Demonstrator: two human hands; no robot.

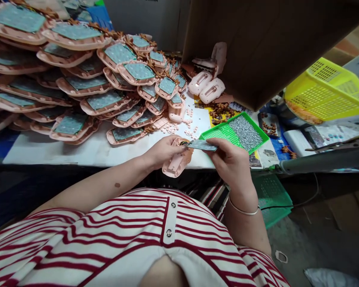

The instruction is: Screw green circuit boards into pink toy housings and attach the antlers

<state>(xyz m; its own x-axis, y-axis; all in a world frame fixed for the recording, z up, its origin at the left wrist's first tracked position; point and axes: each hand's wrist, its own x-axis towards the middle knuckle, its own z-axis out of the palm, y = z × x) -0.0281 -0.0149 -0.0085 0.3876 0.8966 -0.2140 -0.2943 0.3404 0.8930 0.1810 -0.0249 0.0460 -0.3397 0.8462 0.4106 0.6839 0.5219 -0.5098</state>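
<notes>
Near the table's front edge, my left hand (167, 149) is closed on a pink plastic shell (176, 163), its inner side facing up. A flat blue-grey panel (202, 145) is pinched in my right hand (231, 159), and its left end is over the top of the shell beside my left thumb. Whether the panel touches the shell I cannot tell. Just beyond my right hand lies a green tray (219, 135) with many small silvery metal pieces (245, 131), probably screws, heaped in its right part.
Stacked pink shells with blue-grey panels (73, 123) fill the left side. Small pink parts (170, 127) are scattered beyond my left hand. At the back lie pale pink shells (211, 89) by a large cardboard box (242, 48). A yellow basket (326, 91) and a grey bar (326, 155) are right.
</notes>
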